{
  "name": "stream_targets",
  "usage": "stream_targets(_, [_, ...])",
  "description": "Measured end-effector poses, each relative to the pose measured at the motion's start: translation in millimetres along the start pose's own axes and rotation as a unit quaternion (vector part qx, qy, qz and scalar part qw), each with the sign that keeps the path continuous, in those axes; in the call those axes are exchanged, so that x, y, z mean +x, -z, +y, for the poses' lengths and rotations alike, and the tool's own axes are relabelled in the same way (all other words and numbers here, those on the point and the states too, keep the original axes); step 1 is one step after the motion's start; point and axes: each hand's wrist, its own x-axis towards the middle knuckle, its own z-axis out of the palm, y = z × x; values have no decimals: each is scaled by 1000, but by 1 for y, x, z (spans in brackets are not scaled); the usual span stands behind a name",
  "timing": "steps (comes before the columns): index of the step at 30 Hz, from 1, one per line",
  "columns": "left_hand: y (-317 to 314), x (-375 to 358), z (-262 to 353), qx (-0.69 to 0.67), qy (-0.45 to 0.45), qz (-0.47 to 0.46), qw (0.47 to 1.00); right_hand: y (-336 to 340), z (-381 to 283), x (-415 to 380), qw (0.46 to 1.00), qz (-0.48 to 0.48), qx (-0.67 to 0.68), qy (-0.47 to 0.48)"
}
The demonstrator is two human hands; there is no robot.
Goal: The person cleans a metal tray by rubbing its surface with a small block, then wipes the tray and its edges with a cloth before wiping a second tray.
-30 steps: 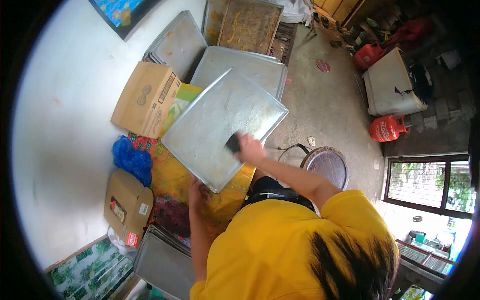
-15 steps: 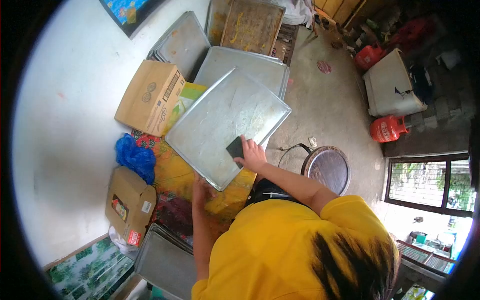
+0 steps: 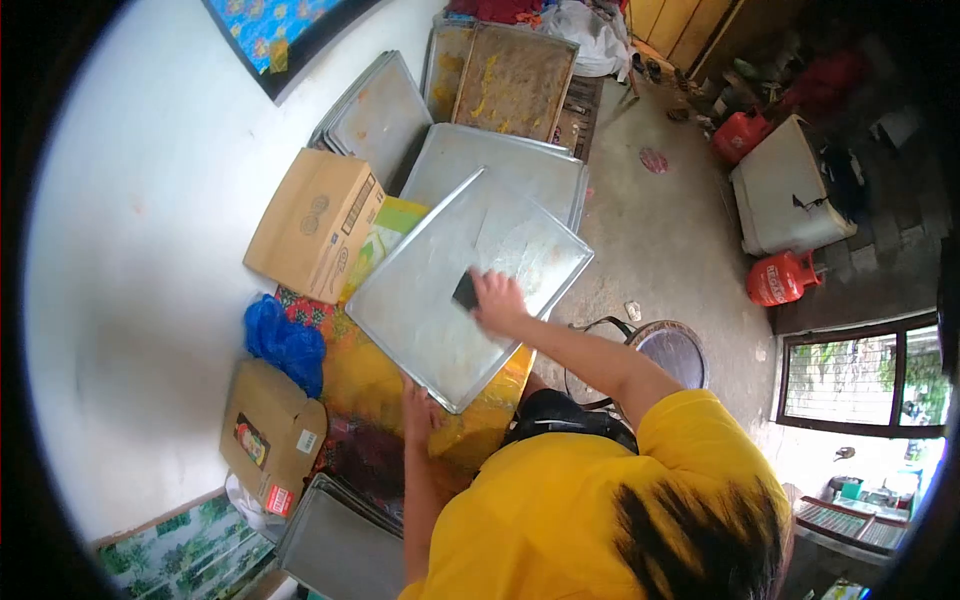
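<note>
A large, shallow metal baking tray [image 3: 430, 290] lies at a slant in front of me, with smears and pale streaks on its surface. My right hand [image 3: 497, 302] is closed on a dark rectangular pad [image 3: 466, 290] and presses it against the middle of the tray. Motion slightly blurs those fingers. At the tray's near left corner, my left hand [image 3: 418, 405] grips the rim, its fingers partly hidden beneath. Under the tray is a table with a yellow and red patterned cover [image 3: 365, 385].
More trays [image 3: 490, 160] stand behind, with others stacked against the wall [image 3: 375, 115] and at near left [image 3: 335, 545]. Left of the tray are a cardboard box [image 3: 310, 225], a blue plastic bag [image 3: 283, 340] and an opened carton [image 3: 265, 425]. A round stool [image 3: 672, 350] stands at right.
My right hand and the dark pad have shifted up and left across the tray, away from its right edge. My left hand stays at the near corner. The whole view has shifted slightly.
</note>
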Motion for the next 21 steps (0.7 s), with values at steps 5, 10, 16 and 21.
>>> stream_targets(5, [-3, -6, -3, 54, -44, 27, 997, 6, 97, 21, 962, 73, 41, -258])
stream_targets(10, [-1, -4, -3, 32, -20, 32, 999, 23, 112, 25, 951, 93, 18, -295])
stream_targets(16, [0, 1, -6, 38, -5, 43, 998, 15, 50, -10, 987, -23, 29, -155])
stream_targets(21, [-3, -3, -1, 38, -8, 44, 998, 35, 165, 18, 929, 102, 2, -356])
